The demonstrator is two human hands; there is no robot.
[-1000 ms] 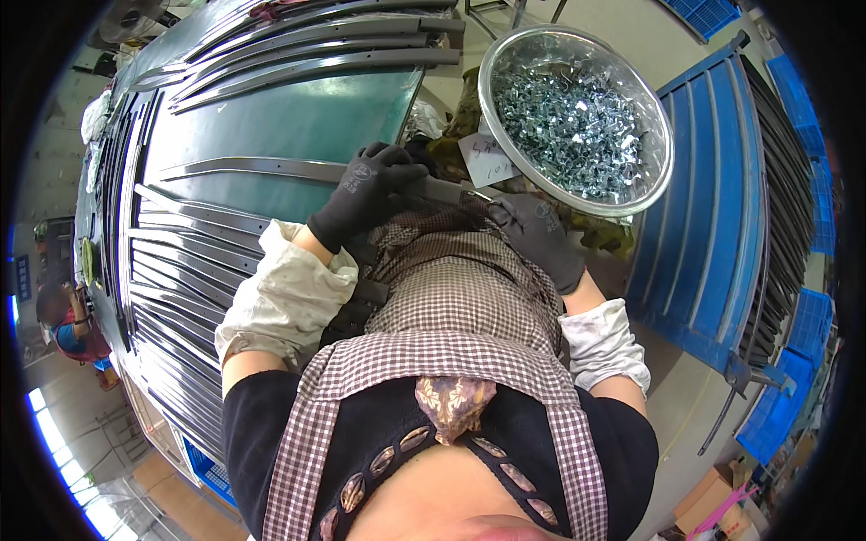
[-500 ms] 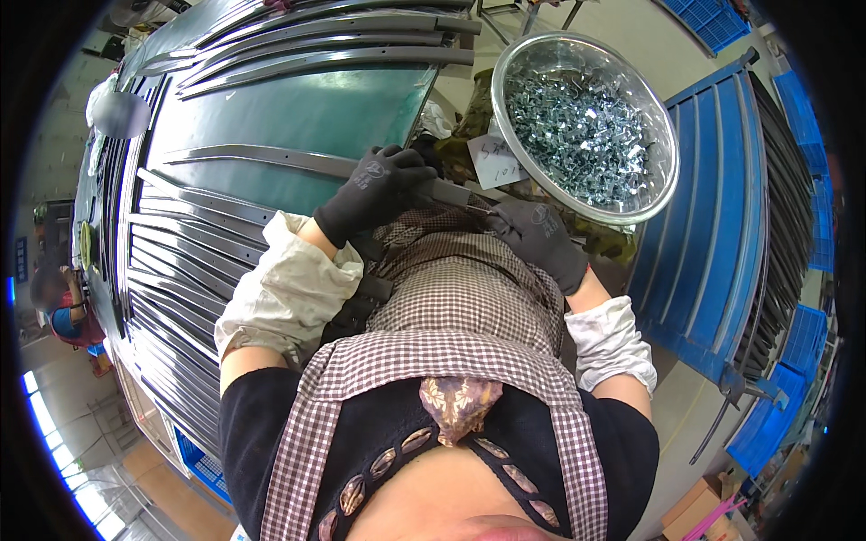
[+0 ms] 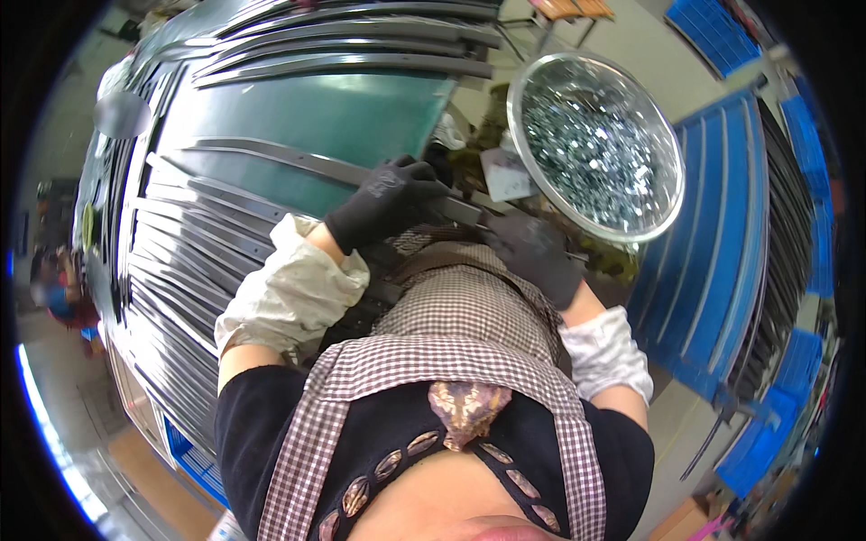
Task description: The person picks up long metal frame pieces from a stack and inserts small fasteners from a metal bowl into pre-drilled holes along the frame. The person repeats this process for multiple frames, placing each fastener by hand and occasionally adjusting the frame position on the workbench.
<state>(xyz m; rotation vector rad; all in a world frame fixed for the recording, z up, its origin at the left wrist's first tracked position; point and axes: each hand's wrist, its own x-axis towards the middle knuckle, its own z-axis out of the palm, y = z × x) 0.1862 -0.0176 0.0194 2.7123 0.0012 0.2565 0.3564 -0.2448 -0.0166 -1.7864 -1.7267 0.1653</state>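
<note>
A long dark grey strip (image 3: 302,160) runs from the green tabletop towards my lap. My left hand (image 3: 392,200), in a black glove, is closed around it near its end, which sticks out past the fingers. Just beyond that end, my right hand (image 3: 534,254), also gloved in black, has its fingers bent and closed. A thin metal piece shows at the right edge of this hand, but what the fingers hold is blurred. Close by on the right stands a large metal bowl (image 3: 678,180) heaped with small shiny metal clips (image 3: 595,149).
More dark strips (image 3: 189,261) lie in rows on the green table (image 3: 271,108) and along its far side. A white paper slip (image 3: 507,176) rests beside the bowl. A blue metal rack (image 3: 699,243) with strips stands right; blue crates (image 3: 713,36) lie beyond.
The view has shifted slightly. My left hand keeps its hold on the strip. My right hand has turned a little, and a thin metal piece now shows at its right edge.
</note>
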